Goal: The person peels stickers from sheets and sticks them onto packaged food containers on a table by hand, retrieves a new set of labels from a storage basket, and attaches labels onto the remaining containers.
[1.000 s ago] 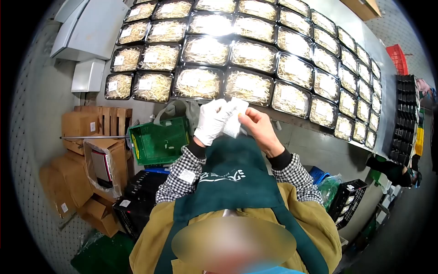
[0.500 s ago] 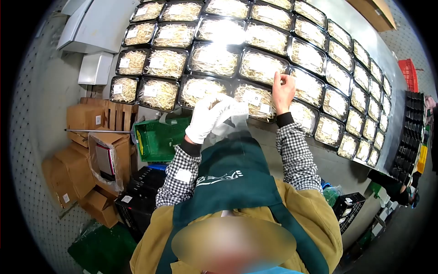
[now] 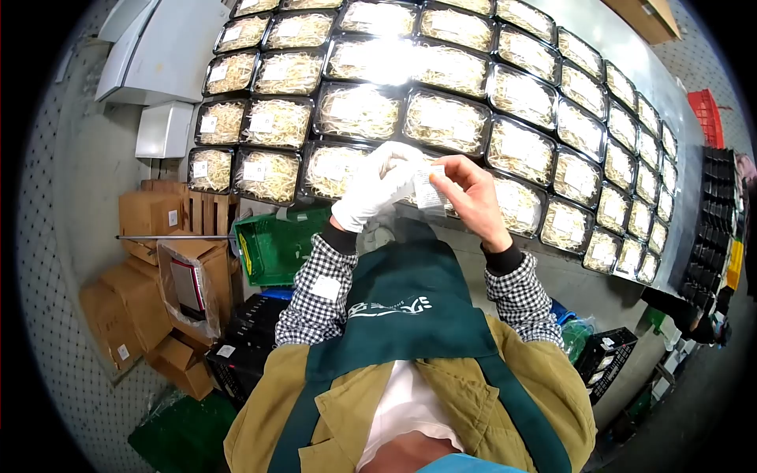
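Note:
My left hand (image 3: pixel 374 189), in a white glove, is closed around a strip of white labels (image 3: pixel 430 191) above the table's near edge. My bare right hand (image 3: pixel 471 197) meets the strip from the other side, thumb and fingers pinched at the edge of a label. Beneath and beyond both hands, black trays of bean sprouts (image 3: pixel 447 121) sit in close rows under clear film. Many of these trays carry a white label on top. The tray directly under my hands is mostly hidden.
A metal table (image 3: pixel 674 110) bears the trays. To the left are a green crate (image 3: pixel 276 248), cardboard boxes (image 3: pixel 126 307) and a white cabinet (image 3: pixel 165 59). Stacked black trays (image 3: pixel 704 229) and a red crate (image 3: pixel 704 118) stand at the right.
My right hand has left the tray surface and come back leftward to the label strip in my left hand. It now pinches there. The view has shifted slightly.

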Available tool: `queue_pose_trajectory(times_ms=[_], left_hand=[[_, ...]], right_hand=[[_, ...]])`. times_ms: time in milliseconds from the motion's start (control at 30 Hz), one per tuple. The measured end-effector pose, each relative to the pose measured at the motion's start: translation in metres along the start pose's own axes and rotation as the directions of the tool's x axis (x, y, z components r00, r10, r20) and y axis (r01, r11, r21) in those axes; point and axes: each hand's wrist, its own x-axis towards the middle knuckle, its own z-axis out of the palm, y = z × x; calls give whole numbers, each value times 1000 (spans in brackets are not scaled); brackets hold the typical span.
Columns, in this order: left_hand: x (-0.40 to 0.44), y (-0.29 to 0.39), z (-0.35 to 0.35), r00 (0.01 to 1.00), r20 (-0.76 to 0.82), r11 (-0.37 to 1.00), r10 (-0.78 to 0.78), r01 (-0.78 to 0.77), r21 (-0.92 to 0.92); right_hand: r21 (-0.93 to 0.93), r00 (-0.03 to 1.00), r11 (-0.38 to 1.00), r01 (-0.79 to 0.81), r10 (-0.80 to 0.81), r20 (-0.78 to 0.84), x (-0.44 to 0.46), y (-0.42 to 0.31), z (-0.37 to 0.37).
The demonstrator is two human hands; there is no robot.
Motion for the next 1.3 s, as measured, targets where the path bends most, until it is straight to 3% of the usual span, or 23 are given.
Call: queue_pose_trajectory(times_ms=[100,167,233,300,333,367,433,467,500,567,633,733,767,833,933,967,1033,1067,1100,1133,1167,1233,1300], left_hand=[[5,-8,14,986,-59,975,155,-143,168],[9,-29,-4,992,-1,907,124,-113,405],[12,-32,0,990,-17,931,140,-126,341],[13,-23,12,995,-7,973,102,-98,211],[14,-12,11,995,61,989,-81,73,126],[14,-13,5,998,59,990,-5,-4,144],[15,-16,-6,988,58,970,145,-154,186],[16,-10,-6,954,47,936,295,-299,184],[14,-4,-15,983,36,957,180,-184,224],[15,10,-26,997,-56,988,-52,60,142],[22,24,-22,991,-134,994,-6,21,107],[35,12,-29,991,-117,966,65,-33,258],[42,7,-28,986,-118,914,118,-61,402],[52,3,-23,915,22,647,402,-301,701],[65,-2,-6,843,37,486,537,-345,803],[69,-10,-4,800,130,223,586,-314,923],[69,12,9,983,-173,850,61,40,525],[71,12,12,986,-164,974,-39,74,214],[71,10,15,983,-123,986,-135,121,-119],[72,9,18,976,-52,885,-213,170,-434],[72,13,9,962,34,885,-270,262,-385],[69,23,1,987,20,922,-161,158,-353],[66,28,-5,985,-37,913,-167,140,-384]], right_hand=[[-50,994,999,-20,14,-112,-1,-12,5],[-414,935,869,272,-341,-101,8,-17,-1],[-591,847,695,409,-530,-38,25,-18,-17],[-193,903,968,158,-221,-370,62,-4,-36],[-165,892,984,61,-128,-433,88,10,-52],[-129,871,991,-33,-35,-490,116,30,-70],[-271,792,944,-190,-16,-611,168,88,-93],[-407,732,890,-203,-138,-667,187,114,-92],[-575,701,766,-286,-242,-671,192,114,-78],[-781,689,513,-356,-421,-590,196,121,-63],[-855,705,384,-349,-493,-510,191,114,-61],[-769,653,577,-274,-476,-589,185,120,-78],[-646,755,752,-133,-346,-558,176,117,-85],[6,968,998,-69,68,-243,143,58,-62],[-30,988,992,-122,125,94,98,2,-32],[-50,986,993,-110,115,117,91,-2,-29],[-171,1000,985,-4,3,-7,101,-1,-43],[-79,998,997,-7,3,-59,116,6,-53],[18,994,1000,-10,12,-107,135,15,-64],[-137,982,990,15,-41,-185,163,25,-83],[-288,961,957,31,-107,-253,197,36,-105],[-854,813,512,90,-533,-233,262,71,-142],[-893,847,450,-16,-469,-251,300,76,-152]])
